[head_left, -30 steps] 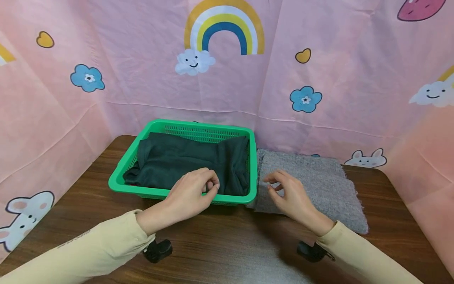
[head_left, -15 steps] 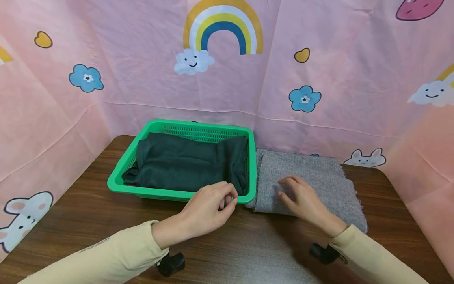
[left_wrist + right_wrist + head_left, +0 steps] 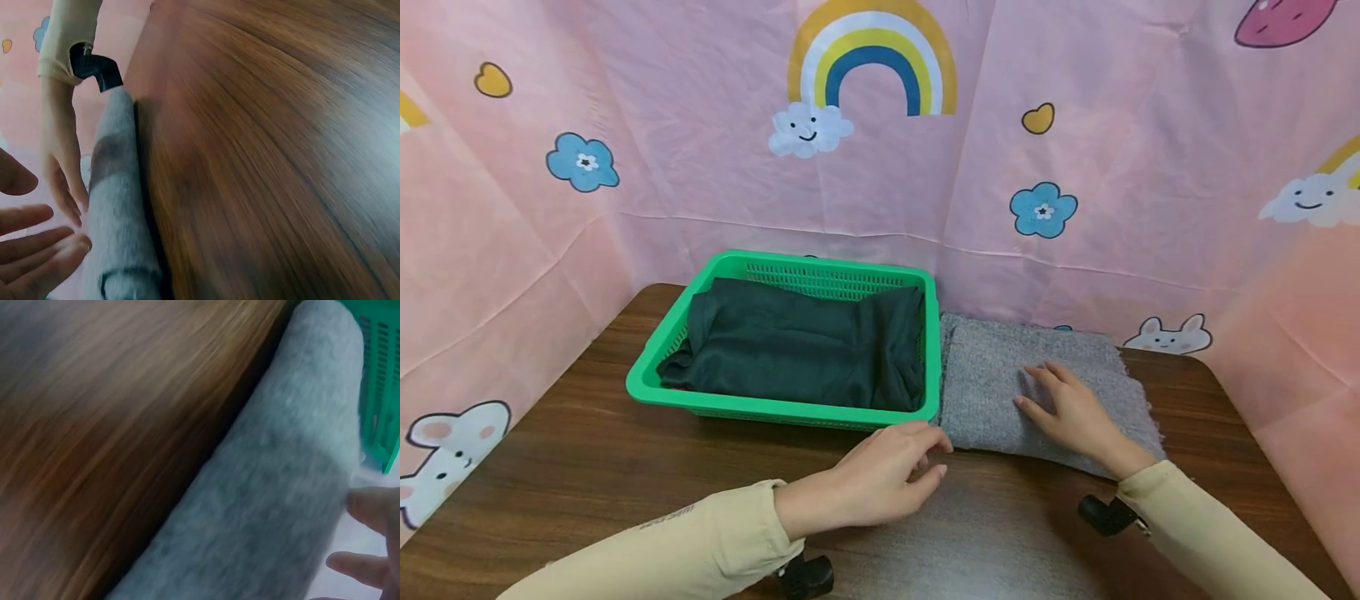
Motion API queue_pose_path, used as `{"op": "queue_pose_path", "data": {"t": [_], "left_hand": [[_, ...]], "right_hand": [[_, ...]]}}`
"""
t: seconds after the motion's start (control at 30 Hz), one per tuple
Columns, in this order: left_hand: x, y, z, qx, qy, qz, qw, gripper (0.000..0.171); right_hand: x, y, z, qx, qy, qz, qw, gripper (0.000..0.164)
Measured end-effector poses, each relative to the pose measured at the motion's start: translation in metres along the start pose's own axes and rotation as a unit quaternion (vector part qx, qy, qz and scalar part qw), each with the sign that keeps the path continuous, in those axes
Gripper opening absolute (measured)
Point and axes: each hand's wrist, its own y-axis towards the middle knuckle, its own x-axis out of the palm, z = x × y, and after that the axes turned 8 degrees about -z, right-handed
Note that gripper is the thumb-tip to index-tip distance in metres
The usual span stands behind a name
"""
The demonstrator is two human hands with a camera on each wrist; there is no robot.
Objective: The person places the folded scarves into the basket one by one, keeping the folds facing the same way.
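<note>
Inside the green basket (image 3: 782, 411), dark cloth (image 3: 790, 346)

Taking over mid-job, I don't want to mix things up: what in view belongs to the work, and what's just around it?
Likely the job:
gray folded cloth, right hand over it
green plastic basket, left hand near its corner
folded dark green cloth, inside the basket

Just around:
pink cartoon-print backdrop
wood-grain table, only a support
black wrist cameras

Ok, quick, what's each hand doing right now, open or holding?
Left hand: open, fingers loosely bent, holding nothing, near the green basket.
Right hand: open, holding nothing, over the gray cloth; contact can't be told.
</note>
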Motion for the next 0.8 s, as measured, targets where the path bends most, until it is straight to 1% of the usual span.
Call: {"op": "queue_pose_path", "data": {"t": [0.07,0.2,0.27,0.37,0.43,0.5,0.6,0.7,0.8], "left_hand": [[0.006,0.008,0.002,-0.005,0.023,-0.012,0.9997,0.022],[0.019,0.026,0.004,-0.005,0.088,-0.021,0.9959,0.033],[0.026,0.034,0.004,-0.003,0.113,-0.017,0.9934,0.037],[0.035,0.044,0.002,-0.01,0.13,0.0,0.9915,0.041],[0.042,0.05,0.0,-0.021,0.127,0.014,0.9915,0.044],[0.048,0.055,-0.003,-0.039,0.113,0.024,0.9925,0.049],[0.055,0.061,-0.006,-0.066,0.092,0.031,0.9931,0.058],[0.058,0.066,-0.008,-0.09,0.065,0.023,0.9936,0.065],[0.058,0.07,-0.011,-0.118,0.052,-0.006,0.9917,0.07]], "right_hand": [[-0.001,-0.002,0.005,0.012,0.0,-0.005,1.0,0.056],[-0.001,-0.006,0.013,0.032,-0.003,-0.014,0.999,0.061],[-0.001,-0.008,0.016,0.033,-0.004,-0.015,0.999,0.062],[0.0,-0.011,0.022,0.036,0.001,-0.016,0.999,0.066],[0.0,-0.012,0.025,0.044,0.007,-0.02,0.999,0.07],[0.001,-0.014,0.029,0.058,0.02,-0.031,0.998,0.075],[0.002,-0.015,0.034,0.072,0.032,-0.051,0.996,0.081],[0.003,-0.016,0.037,0.076,0.04,-0.077,0.993,0.084],[0.002,-0.018,0.037,0.074,0.054,-0.109,0.99,0.082]]}}
